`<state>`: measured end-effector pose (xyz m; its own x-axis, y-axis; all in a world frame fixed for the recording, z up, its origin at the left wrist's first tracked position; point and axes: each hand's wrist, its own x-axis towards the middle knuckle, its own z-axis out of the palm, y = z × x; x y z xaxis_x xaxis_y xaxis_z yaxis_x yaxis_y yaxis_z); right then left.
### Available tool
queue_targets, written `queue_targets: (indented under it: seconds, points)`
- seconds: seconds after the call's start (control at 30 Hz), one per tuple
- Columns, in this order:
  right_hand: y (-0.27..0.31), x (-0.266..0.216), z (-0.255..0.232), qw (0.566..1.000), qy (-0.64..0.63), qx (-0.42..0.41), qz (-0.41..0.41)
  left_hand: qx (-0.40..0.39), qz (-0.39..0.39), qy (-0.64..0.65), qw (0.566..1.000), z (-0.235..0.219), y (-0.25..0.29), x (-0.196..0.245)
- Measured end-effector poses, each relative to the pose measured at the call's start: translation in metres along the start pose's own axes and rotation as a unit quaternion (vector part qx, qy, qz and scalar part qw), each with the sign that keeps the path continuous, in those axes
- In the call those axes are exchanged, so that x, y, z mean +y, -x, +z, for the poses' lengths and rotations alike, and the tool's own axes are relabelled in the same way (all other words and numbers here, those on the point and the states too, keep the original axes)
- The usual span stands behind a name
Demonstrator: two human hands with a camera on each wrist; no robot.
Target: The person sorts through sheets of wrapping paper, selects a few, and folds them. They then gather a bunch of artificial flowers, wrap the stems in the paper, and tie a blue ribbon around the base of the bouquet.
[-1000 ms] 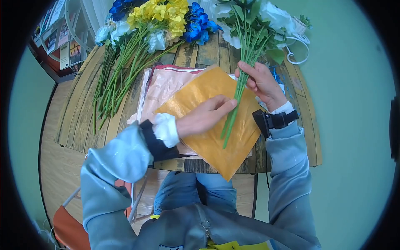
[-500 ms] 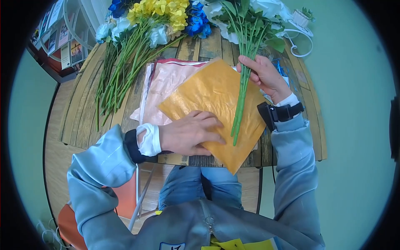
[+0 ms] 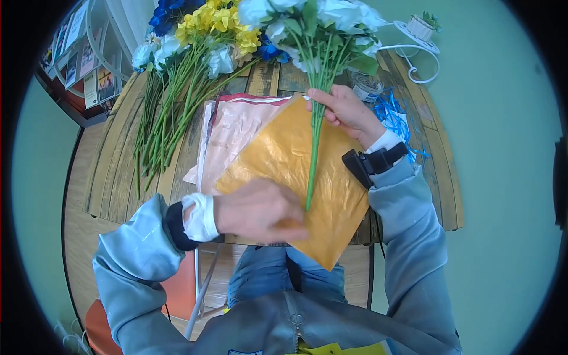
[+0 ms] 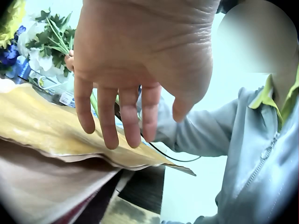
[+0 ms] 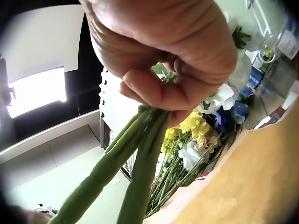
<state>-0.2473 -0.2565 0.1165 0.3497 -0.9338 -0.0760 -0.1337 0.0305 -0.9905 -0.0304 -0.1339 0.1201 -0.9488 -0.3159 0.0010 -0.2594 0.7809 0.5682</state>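
Observation:
A bunch of white flowers (image 3: 349,16) with green stems (image 3: 316,142) is gripped by my right hand (image 3: 349,112), its stems pointing down over a gold-orange sheet (image 3: 278,145). In the right wrist view the thumb and fingers of my right hand (image 5: 173,60) curl round the stems (image 5: 140,172). My left hand (image 3: 260,210), blurred, is over the lower left of the sheet, left of the stem ends. The left wrist view shows my left hand (image 4: 135,74) with fingers extended and spread, holding nothing. Pink sheets (image 3: 236,121) lie under the gold-orange one.
Yellow flowers (image 3: 220,19), blue and pale ones lie with long stems (image 3: 168,112) at the table's left. Blue ribbon (image 3: 393,115) and a roll (image 3: 367,86) sit right of my right hand. Behind them is a small potted plant (image 3: 421,27); an orange chair (image 3: 177,284) stands below left.
My right hand has moved left with the bunch, uncovering the roll and ribbon. My left hand has left the stems and moved down and left.

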Motion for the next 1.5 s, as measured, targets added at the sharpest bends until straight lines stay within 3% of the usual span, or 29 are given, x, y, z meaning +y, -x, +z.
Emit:
queue_targets:
  seconds: [0.03,0.1,0.17,0.23,0.43,0.67,0.77,0.83,1.07,1.5]
  points:
    - [-0.002,0.002,0.001,1.0,0.0,0.001,0.0,-0.001,0.001,0.0,1.0,-0.003,-0.002,-0.006]
    - [-0.007,0.007,0.003,0.999,0.045,-0.021,0.02,0.163,-0.112,-0.092,0.976,-0.002,-0.004,-0.024]
    - [-0.012,0.015,0.007,0.999,0.044,-0.016,0.022,0.162,-0.147,-0.144,0.965,0.004,-0.005,-0.041]
    - [-0.015,0.021,0.009,1.0,0.017,0.004,0.021,0.218,-0.171,-0.223,0.935,0.016,-0.004,-0.054]
    - [-0.016,0.021,-0.002,0.996,-0.061,-0.006,0.063,0.209,-0.205,-0.256,0.921,0.026,-0.002,-0.055]
    - [-0.018,-0.003,-0.029,0.99,-0.1,-0.082,0.049,0.142,-0.161,-0.197,0.957,0.028,-0.008,-0.024]
    - [-0.014,0.001,-0.024,0.995,-0.077,-0.052,0.038,0.115,-0.172,-0.173,0.963,0.036,-0.006,-0.024]
    - [-0.01,0.003,-0.02,0.996,-0.064,-0.038,0.04,0.055,-0.203,-0.195,0.958,0.041,-0.004,-0.025]
    - [-0.011,0.013,-0.016,0.998,-0.032,-0.039,0.031,0.083,-0.219,-0.159,0.959,0.035,-0.009,-0.023]
    - [-0.008,0.005,-0.001,0.999,0.002,-0.035,0.024,0.059,-0.231,-0.189,0.953,0.047,-0.008,-0.032]
